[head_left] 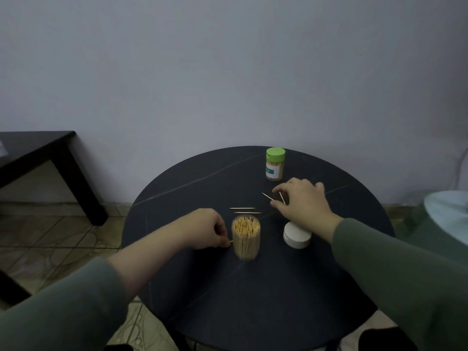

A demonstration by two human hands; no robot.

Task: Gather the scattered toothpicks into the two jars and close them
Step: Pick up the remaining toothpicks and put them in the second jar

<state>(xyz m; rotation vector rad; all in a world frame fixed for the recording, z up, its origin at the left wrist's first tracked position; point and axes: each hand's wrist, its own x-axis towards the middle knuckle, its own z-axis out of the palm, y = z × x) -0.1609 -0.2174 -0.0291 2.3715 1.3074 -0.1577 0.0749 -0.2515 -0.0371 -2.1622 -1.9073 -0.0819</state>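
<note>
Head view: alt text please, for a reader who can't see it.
Right hand picks up toothpicks on a round dark table; left hand pinches one beside the open clear jar. Two more toothpicks, a white lid and a closed green-lidded jar stand nearby.

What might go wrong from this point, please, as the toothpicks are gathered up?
The left hand pinches a toothpick right beside the open jar; a nudge might tip it. The right hand holds two toothpicks splayed apart, so one may slip. Its wrist hangs over the white lid and could knock it.
</note>
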